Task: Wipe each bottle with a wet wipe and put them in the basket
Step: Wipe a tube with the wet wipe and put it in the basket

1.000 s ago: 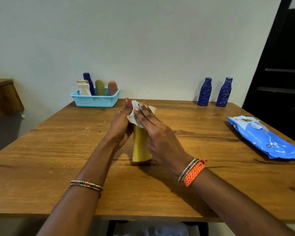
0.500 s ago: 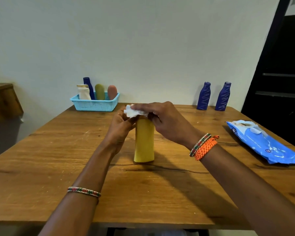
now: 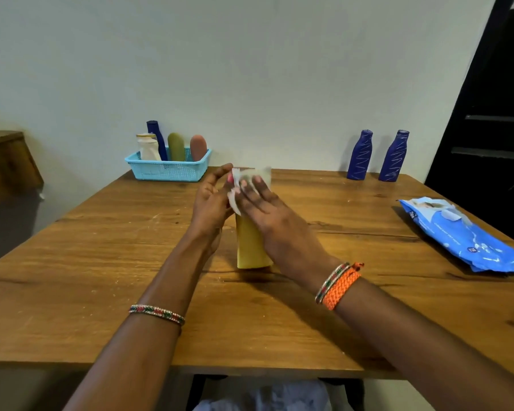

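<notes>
A yellow bottle [image 3: 251, 250] stands upright on the middle of the wooden table [image 3: 101, 262]. My left hand [image 3: 209, 206] grips its upper part from the left. My right hand [image 3: 267, 215] holds a white wet wipe [image 3: 235, 203] wrapped against the bottle's top, fingers laid over it; the top itself is hidden. Two dark blue bottles [image 3: 360, 155] [image 3: 394, 157] stand at the table's far right edge by the wall. The light blue basket [image 3: 166, 170] sits at the far left with several bottles upright in it.
A blue pack of wet wipes [image 3: 463, 235] lies on the table's right side, its flap open. A dark door [image 3: 493, 114] is at the right and a wooden cabinet [image 3: 6, 164] at the left, beyond the table.
My right hand has come down from on top of the bottle to its near side, with the wipe under it. The bottle and my left hand stay in place.
</notes>
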